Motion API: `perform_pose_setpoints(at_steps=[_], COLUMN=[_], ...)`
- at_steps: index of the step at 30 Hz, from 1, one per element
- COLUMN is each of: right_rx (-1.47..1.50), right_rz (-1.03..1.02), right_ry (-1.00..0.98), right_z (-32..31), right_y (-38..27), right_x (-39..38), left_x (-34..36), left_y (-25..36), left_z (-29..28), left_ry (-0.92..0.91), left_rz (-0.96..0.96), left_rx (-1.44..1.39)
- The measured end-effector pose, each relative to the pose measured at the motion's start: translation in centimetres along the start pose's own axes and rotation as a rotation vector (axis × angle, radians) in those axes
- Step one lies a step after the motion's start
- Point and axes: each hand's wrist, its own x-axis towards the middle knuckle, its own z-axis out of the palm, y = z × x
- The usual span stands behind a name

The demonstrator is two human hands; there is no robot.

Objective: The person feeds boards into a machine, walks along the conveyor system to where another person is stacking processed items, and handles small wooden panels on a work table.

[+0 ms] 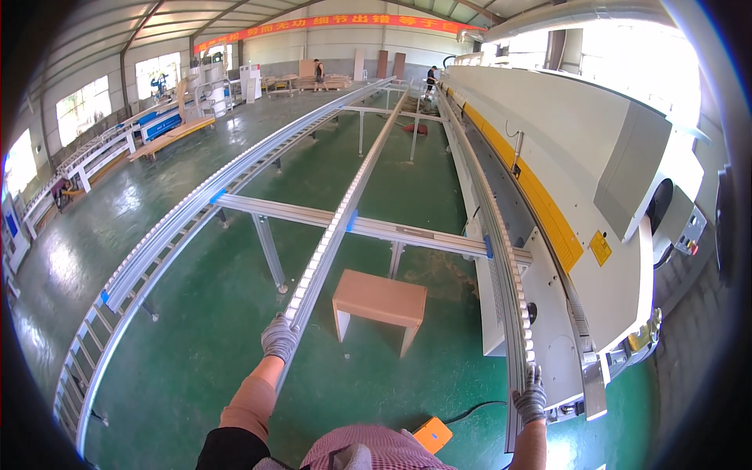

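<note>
My left hand (280,338), in a grey striped glove, is closed over the near end of the middle roller rail (341,215), a long metal beam topped with a row of white rollers. My right hand (530,396), gloved the same way, grips the near part of the right roller rail (501,235), beside the big white machine (564,125). A metal crossbar (392,229) ties these rails to the left roller rail (180,215). Blue pieces mark the joints. Both hands' undersides are hidden.
A brown bench (381,298) stands on the green floor between the rails. An orange box (432,435) with a black cable lies near my feet. A yellow strip (540,207) runs along the machine. Two people, one by stacked boards (333,81), are far off.
</note>
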Motion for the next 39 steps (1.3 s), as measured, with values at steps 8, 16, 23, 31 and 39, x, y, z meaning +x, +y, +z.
perform_pose_setpoints(at_steps=[8, 16, 23, 31, 39], right_rx=[-0.002, 0.033, 0.016, 0.052, 0.062], right_rz=[-0.018, -0.075, 0.005, 0.1, 0.135], right_ry=[-0.043, 0.009, 0.019, 0.056, 0.09], right_z=[0.2, -0.5, -1.9, -2.1, -2.6], right_y=[-0.4, 0.5, -0.4, -0.7, -1.5], right_x=[3.7, -1.4, -7.7, -8.0, -6.4], left_x=[-0.3, -0.4, -0.1, 0.0, 0.5], left_y=[-0.1, 0.5, -0.4, 0.1, 0.0], left_z=[-0.1, -0.8, 0.3, 0.2, 1.1], left_ry=[0.002, -0.054, 0.001, -0.026, -0.041], left_rz=[-0.007, -0.018, 0.018, 0.011, 0.003], left_rx=[-0.004, -0.005, -0.031, -0.015, -0.004])
